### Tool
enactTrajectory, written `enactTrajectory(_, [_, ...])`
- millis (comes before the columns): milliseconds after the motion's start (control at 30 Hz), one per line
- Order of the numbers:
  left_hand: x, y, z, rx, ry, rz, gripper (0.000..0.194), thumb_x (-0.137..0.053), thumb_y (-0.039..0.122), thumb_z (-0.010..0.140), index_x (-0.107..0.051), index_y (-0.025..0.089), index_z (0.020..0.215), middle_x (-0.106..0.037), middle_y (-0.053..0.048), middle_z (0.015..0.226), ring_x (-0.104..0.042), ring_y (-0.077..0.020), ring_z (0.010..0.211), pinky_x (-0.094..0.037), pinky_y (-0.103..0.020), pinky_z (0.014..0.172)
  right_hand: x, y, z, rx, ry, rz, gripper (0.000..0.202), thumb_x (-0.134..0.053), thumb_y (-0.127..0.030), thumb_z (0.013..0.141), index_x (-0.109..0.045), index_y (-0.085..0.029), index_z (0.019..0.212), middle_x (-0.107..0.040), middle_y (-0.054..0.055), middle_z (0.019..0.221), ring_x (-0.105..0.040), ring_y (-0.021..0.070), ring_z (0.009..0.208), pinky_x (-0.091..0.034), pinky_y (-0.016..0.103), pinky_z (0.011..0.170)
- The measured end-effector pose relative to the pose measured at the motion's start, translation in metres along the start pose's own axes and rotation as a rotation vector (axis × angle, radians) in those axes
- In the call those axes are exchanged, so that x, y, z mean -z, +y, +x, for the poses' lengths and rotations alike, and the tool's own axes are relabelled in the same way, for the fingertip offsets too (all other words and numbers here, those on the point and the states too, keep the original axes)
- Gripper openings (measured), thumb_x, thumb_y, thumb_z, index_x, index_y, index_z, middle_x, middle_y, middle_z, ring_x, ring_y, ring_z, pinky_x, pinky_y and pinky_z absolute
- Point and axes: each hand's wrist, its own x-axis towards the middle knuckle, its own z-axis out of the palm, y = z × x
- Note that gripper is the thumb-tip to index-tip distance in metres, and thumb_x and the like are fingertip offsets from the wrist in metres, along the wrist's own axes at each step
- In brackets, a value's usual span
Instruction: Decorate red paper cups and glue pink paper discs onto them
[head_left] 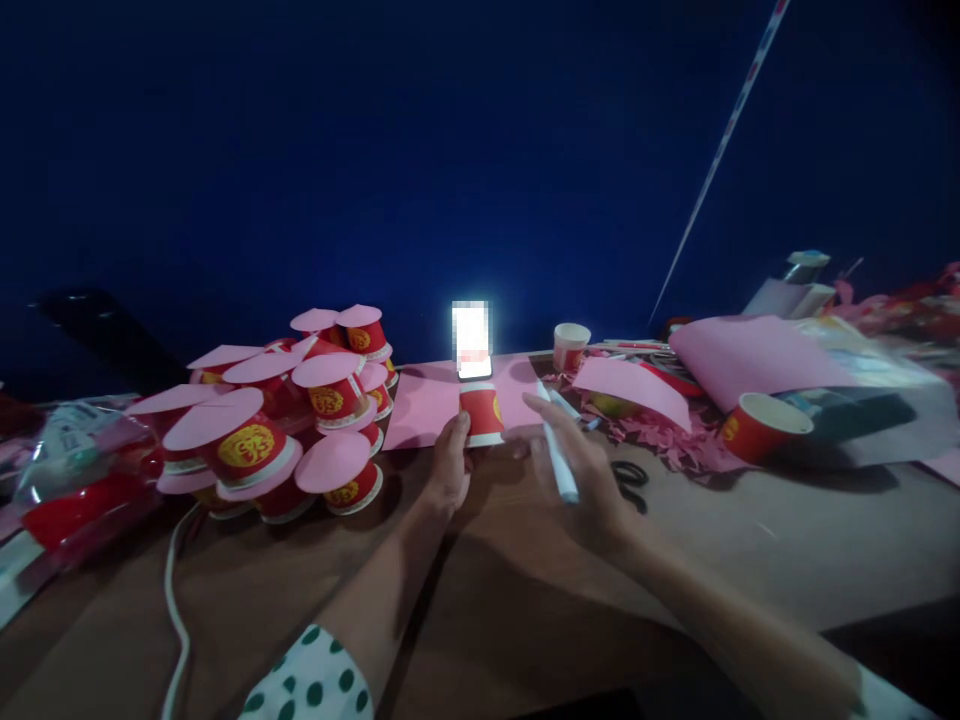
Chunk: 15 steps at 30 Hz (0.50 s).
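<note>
My left hand (451, 465) is closed around a red paper cup (481, 414), which is upside down with its pale rim at the bottom. Part of a gold print shows at the cup's right side. Just right of the cup, my right hand (581, 465) grips a slim white tube (559, 462), perhaps a pen or glue stick. The tube slants with its thicker end toward me. Behind the cup, a lit phone (472, 340) stands upright. A pink paper sheet (420, 405) lies flat under that area.
Upturned red cups with pink paper discs (244, 450) are stacked at left, near a white cable (176, 600). To the right are black scissor handles (631, 484), pink paper scraps (675, 448), a red cup on its side (765, 428), and another cup (571, 347) behind.
</note>
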Motion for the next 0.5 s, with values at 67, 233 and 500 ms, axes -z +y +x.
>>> enactTrajectory(67, [0.002,-0.001,0.0,-0.022,-0.032,0.019,0.042,-0.063,0.047,0.072,-0.06,0.014,0.096,-0.068,-0.007,0.086,-0.064,-0.0192,0.081,-0.049,-0.031,0.075,-0.008,0.018,0.003,-0.039,0.027,0.052,0.038,-0.042,-0.018,0.091,-0.042,-0.019,0.129,-0.068,0.004,0.084,-0.062,0.0159,0.069,-0.052,0.032,0.071])
enactTrajectory(233, [0.002,-0.003,0.001,-0.015,-0.066,0.047,0.039,-0.061,0.046,0.074,-0.061,0.013,0.095,-0.068,-0.006,0.08,-0.065,-0.0186,0.078,-0.048,-0.031,0.075,-0.024,0.043,-0.013,-0.11,0.061,0.188,0.023,-0.047,-0.023,0.088,-0.059,-0.019,0.107,-0.065,0.003,0.075,-0.061,0.0159,0.066,-0.05,0.028,0.064])
enactTrajectory(500, [0.004,-0.011,0.006,-0.194,-0.057,0.278,0.031,-0.061,0.04,0.077,-0.062,0.016,0.096,-0.067,-0.002,0.083,-0.06,-0.0144,0.074,-0.045,-0.026,0.071,-0.03,0.046,-0.025,-0.239,0.024,0.175,0.008,-0.048,-0.023,0.086,-0.054,-0.019,0.087,-0.063,0.002,0.069,-0.06,0.0142,0.059,-0.047,0.023,0.054])
